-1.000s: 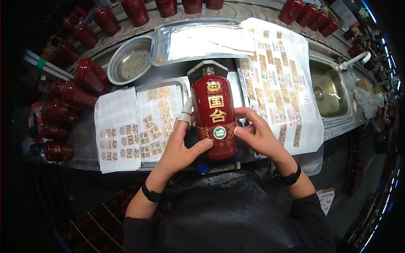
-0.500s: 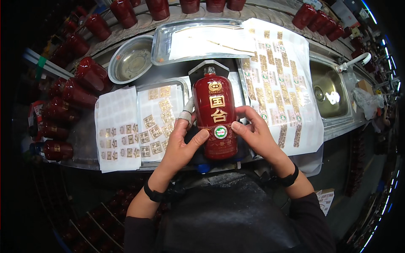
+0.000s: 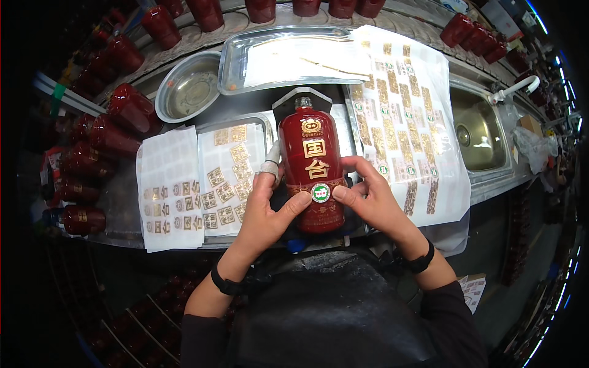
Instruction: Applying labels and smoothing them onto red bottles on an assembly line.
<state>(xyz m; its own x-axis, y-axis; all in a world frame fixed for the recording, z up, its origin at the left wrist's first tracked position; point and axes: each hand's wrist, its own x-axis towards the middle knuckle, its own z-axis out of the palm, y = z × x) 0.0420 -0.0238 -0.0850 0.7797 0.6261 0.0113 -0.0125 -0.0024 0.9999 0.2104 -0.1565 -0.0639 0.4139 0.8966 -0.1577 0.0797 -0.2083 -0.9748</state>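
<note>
A dark red glass bottle (image 3: 300, 153) with gold raised characters lies on its back in a dark cradle, its open clear neck pointing away from me. Around its lower body runs a patterned gold band, and a round green and white sticker (image 3: 320, 192) sits on it. My left hand (image 3: 262, 205) grips the bottle's left side, its thumb at the sticker's left edge; pale covers wrap some of its fingers. From the right, my right hand (image 3: 375, 195) holds the opposite side, its thumb tip beside the sticker's right edge. The undersides of the fingers are partly hidden.
Sheets of gold decals (image 3: 173, 227) lie left, and a larger decal sheet (image 3: 454, 205) lies right. Behind are a metal bowl (image 3: 164, 104) and a metal tray (image 3: 228, 76) with white paper. Red bottles (image 3: 205, 13) line a curved conveyor. A sink (image 3: 497, 138) stands right.
My left thumb has slid right to the sticker's edge, and my right thumb has shifted slightly left toward it. The far conveyor bottles have moved to the right.
</note>
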